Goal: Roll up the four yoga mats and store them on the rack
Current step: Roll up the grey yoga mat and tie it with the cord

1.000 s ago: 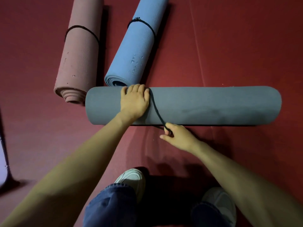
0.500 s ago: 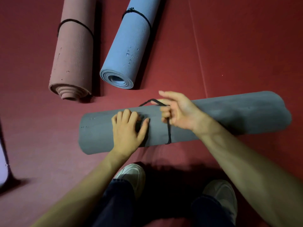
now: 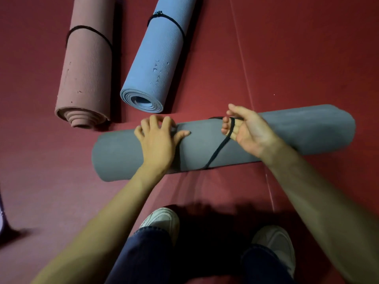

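Overhead, looking down: a red floor [image 3: 287,58] filled the view. Across it, just beyond the person's white shoes [image 3: 162,219], lay a rolled grey mat [image 3: 121,156], running left to right. Past its left end lay two more rolled mats, a pink mat [image 3: 88,64] and, to its right, a blue mat [image 3: 158,58]. Each was already bound by a dark tie [image 3: 88,31], and neither appeared to touch the grey one. No rack was in view.

The left hand [image 3: 158,142] lay flat on top of the grey mat, fingers spread and pressing down, holding nothing. The right hand [image 3: 248,130] hovered over the roll further right, well apart from the left. Its fingers were hooked through a thin black strap [image 3: 218,149], which ran from them on a slant down the roll's near face and under its lower edge.

Judged from this, the step in hand was binding the third roll. To do it well, the left palm should pin the roll so no layer slackens, while the right draws the strap taut and square round the mat—not on the slant—before fastening it.
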`<move>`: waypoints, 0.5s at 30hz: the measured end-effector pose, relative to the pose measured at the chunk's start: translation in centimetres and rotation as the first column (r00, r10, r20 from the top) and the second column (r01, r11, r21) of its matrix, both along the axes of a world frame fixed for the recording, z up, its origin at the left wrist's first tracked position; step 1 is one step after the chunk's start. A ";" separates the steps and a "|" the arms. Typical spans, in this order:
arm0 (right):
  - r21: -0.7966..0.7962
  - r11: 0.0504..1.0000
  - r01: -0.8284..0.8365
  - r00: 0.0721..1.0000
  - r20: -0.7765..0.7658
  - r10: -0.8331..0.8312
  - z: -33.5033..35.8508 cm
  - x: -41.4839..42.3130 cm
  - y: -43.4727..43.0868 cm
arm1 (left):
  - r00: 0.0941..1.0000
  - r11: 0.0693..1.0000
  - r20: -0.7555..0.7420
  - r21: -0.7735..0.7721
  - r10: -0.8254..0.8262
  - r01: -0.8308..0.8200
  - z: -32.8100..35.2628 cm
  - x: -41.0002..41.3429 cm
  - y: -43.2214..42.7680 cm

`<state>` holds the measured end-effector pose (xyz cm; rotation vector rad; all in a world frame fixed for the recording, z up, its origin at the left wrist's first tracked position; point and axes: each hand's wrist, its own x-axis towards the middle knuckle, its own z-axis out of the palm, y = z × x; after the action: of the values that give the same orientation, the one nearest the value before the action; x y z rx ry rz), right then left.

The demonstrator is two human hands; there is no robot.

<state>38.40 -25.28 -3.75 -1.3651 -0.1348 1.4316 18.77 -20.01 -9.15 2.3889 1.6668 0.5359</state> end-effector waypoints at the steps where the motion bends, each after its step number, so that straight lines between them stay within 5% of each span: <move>1: 0.013 0.998 -0.063 0.995 0.083 0.061 -0.2 -0.3 0.0 | 1.000 1.000 0.017 -0.028 0.000 0.000 0.1 0.8 0.8; 4: -0.008 0.954 -0.299 0.875 0.397 0.277 -0.9 -2.1 -0.4 | 0.998 0.996 0.026 -0.073 -0.055 0.056 -0.5 2.3 2.2; 7: 0.018 0.876 -0.482 0.747 0.530 0.400 -2.7 -3.9 -2.8 | 0.990 0.988 -0.056 -0.090 -0.132 0.127 -0.5 3.3 4.8; 10: -0.212 0.658 -0.722 0.308 0.754 0.581 -7.0 -4.3 -7.2 | 0.994 0.965 -0.044 -0.248 -0.099 0.085 0.2 4.2 7.8; 12: -0.411 0.595 -0.690 -0.009 0.827 0.561 -9.5 -2.3 -8.4 | 0.985 0.943 -0.131 -0.328 -0.109 0.061 0.3 4.9 8.7; 15: -0.604 0.575 -0.553 -0.278 0.784 0.556 -9.2 1.4 -7.7 | 0.966 0.920 -0.216 -0.389 -0.144 0.050 0.4 5.0 8.9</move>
<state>39.84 -32.96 -12.98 -2.2284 -2.0465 0.7468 23.80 -11.09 -8.77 2.2927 1.5526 -0.0990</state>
